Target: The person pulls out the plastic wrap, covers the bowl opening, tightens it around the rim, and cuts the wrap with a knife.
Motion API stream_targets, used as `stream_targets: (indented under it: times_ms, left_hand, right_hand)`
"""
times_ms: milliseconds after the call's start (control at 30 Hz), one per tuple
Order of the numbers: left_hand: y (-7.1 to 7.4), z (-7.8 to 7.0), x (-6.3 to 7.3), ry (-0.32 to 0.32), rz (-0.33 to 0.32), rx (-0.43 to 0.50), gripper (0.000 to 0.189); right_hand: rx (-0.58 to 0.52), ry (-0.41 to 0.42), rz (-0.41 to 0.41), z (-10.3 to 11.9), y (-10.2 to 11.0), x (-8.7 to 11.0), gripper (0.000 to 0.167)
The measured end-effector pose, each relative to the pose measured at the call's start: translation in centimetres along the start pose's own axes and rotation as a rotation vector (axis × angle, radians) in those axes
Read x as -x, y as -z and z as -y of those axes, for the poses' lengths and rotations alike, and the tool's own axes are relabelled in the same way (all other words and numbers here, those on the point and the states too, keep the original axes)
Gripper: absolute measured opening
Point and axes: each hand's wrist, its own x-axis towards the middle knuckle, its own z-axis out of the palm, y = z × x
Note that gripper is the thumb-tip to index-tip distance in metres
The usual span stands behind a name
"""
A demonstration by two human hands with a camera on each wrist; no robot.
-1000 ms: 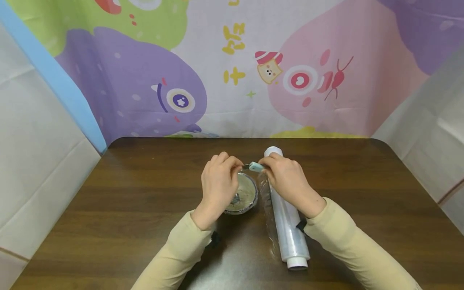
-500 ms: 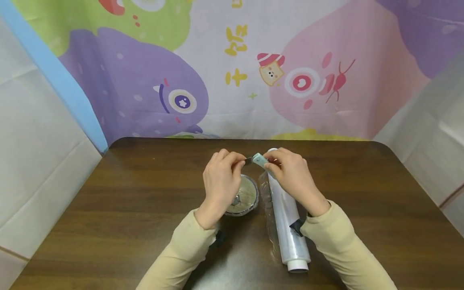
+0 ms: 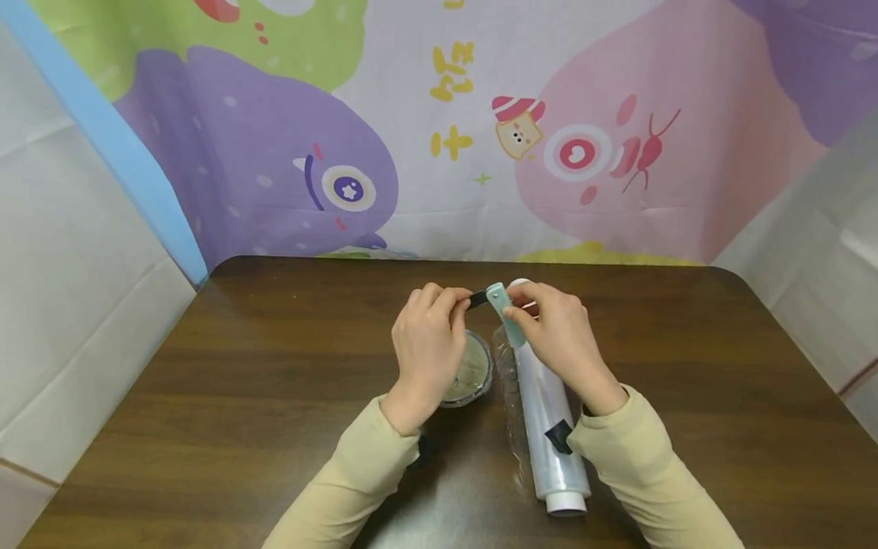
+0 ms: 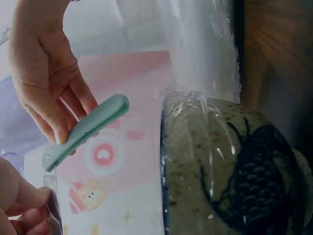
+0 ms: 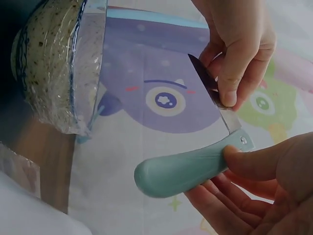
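Note:
A folding knife with a mint-green handle [image 3: 506,316] is held up above the table between both hands. My left hand [image 3: 428,343] pinches its dark blade [image 5: 203,73] between thumb and fingers. The handle is gripped by the thumb and fingers of my right hand [image 3: 562,332]. In the right wrist view the blade stands partly unfolded, at an angle to the handle. Below the left hand is a bowl [image 3: 478,371] covered in cling film, partly hidden by that hand. Its speckled side carries a dark blue fish pattern [image 4: 259,176] in the left wrist view.
A long roll of cling film [image 3: 542,396] lies under the right forearm, its loose film edge [image 3: 511,412] spread on the table toward the bowl. A black patch [image 3: 559,437] sits on the roll. Behind the brown table [image 3: 274,366] hangs a cartoon-printed curtain [image 3: 453,206].
The knife's handle has swung from nearly in line with the blade to pointing down toward the roll, so the knife is more folded. Both hands have shifted slightly right in the head view.

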Motion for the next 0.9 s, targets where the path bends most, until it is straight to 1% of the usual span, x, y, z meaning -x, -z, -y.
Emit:
stream_targets:
  times_ms: [233,367,500,733,900]
  left_hand:
    - [-0.2,-0.2,0.4,-0.012,0.013,-0.021,0.009]
    - [-0.4,-0.3,0.6,-0.009,0.026,-0.023,0.011]
    - [-0.5,-0.3,0.7,-0.004,0.035,-0.013,0.012]
    - [-0.6,-0.6,0.8,-0.006,0.066,0.060,0.014]
    - [-0.9,-0.8,1.2,-0.023,0.099,0.123,0.015]
  right_hand:
    - [-0.049,-0.052,-0.003,0.0,0.0,0.3,0.024]
    - [-0.088,-0.088,-0.006,0.0,-0.2,0.4,0.023]
    - [-0.134,-0.105,-0.001,-0.1,-0.3,0.6,0.023]
    - [-0.236,-0.139,0.000,0.0,-0.5,0.6,0.021]
    - [-0.262,-0.163,-0.009,0.1,-0.5,0.7,0.020]
